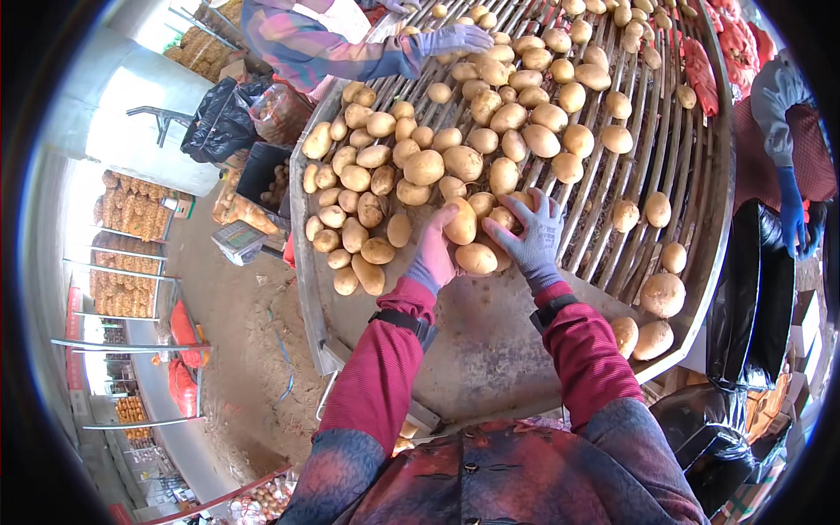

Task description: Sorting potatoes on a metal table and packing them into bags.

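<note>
Both my hands wear grey knit gloves, the left one showing pink, and cup a cluster of potatoes from either side on the metal sorting table (472,335). My left hand (434,254) has its thumb against an upright potato (461,222); its other fingers are largely hidden. My right hand (535,237) curls over the cluster, with a potato (503,217) between its thumb and forefinger. Between my hands, a rounder potato (476,258) rests at the near edge of the cluster. Many loose potatoes (424,167) lie just beyond and to the left.
Metal bars (646,170) with gaps form the table's far and right parts, bordered by a raised rim (720,216). A co-worker's gloved hand (454,41) reaches over potatoes at the top; another person's blue glove (791,210) hangs at right. A scale (239,240) stands left.
</note>
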{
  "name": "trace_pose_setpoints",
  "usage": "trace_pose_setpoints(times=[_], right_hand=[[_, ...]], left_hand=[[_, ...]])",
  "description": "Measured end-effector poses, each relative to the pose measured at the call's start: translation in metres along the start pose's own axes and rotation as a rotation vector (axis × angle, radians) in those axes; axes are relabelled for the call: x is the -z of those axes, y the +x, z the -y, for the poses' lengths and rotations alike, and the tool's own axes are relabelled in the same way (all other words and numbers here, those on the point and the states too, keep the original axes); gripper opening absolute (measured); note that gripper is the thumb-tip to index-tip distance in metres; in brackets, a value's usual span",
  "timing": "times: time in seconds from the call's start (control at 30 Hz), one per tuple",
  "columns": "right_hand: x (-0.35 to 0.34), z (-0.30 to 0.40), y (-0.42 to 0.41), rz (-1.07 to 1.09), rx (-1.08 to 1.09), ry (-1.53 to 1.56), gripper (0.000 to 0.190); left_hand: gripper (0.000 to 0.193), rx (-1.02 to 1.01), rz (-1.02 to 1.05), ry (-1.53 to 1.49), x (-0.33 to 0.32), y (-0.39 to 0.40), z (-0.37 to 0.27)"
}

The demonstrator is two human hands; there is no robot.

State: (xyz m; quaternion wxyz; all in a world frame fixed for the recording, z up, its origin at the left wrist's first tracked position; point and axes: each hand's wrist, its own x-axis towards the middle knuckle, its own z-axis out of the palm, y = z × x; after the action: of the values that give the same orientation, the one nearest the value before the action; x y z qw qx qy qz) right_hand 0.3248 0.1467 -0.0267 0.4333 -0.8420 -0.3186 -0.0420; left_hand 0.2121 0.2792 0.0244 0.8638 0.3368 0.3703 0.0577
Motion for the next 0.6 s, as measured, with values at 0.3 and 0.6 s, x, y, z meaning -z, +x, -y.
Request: trace_pose_setpoints(times=[0.3,0.6], right_hand=[[-0.001,0.027,-0.019,0.033,-0.031,0.102,0.046],[0.023,0.075,-0.091,0.18,0.139,0.277,0.037]], left_hand=[[0.05,-0.16,0.053,-0.216,0.008,-0.011,0.031],[0.05,-0.326,0.025,-0.429,0.033,-0.112,0.088]])
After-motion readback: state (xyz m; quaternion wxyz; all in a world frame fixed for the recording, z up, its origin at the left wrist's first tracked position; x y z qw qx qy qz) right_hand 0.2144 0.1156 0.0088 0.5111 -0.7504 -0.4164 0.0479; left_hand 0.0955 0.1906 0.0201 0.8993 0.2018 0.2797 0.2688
